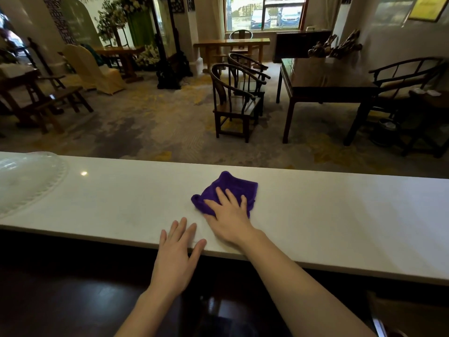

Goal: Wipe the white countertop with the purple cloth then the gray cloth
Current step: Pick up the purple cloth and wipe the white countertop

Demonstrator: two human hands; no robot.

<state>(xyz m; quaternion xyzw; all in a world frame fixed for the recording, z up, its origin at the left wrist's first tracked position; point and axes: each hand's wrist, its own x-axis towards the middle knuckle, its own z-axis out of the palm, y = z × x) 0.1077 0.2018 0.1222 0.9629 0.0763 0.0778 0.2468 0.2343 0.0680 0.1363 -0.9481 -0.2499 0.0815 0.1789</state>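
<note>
A crumpled purple cloth [227, 188] lies on the white countertop [340, 215] near its middle. My right hand [229, 216] presses flat on the cloth's near part, fingers spread over it. My left hand [177, 249] rests palm down on the counter's near edge, just left of the right hand, fingers apart and holding nothing. No gray cloth is in view.
A clear glass platter [26, 181] sits at the counter's left end. A dark lower surface [73, 300] lies below the counter's near edge. Beyond the counter are wooden chairs [233, 103] and a dark table [325, 83] on a carpeted floor.
</note>
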